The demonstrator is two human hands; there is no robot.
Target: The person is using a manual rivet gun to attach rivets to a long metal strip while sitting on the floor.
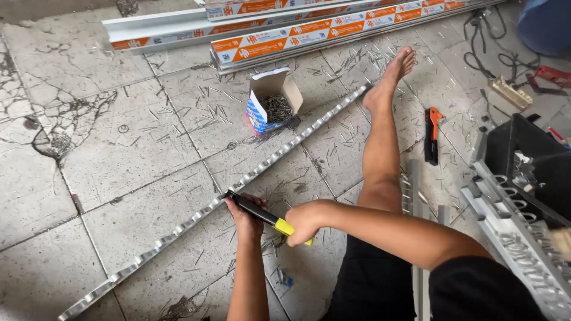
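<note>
Gripping black-yellow hand tool [262,214]: right hand [304,221] clamped on handle, left hand [245,219] clamped on head over notched metal strip [238,185]; open nail box [270,101] (blue-white) at 12 o'clock.

- Bright, even daylight; soft, faint shadows under the arms.
- Mild sheen on the metal strip [238,184].
- Sharp centre, slight wide-angle bending at edges.
- Blurred object at right edge.

Both hands [276,217] on rivet tool [262,214]

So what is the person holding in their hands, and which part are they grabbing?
Both hands hold a black and yellow hand tool. The right hand grips its yellow handle end; the left hand grips near its black head, at the long notched metal strip.
</note>
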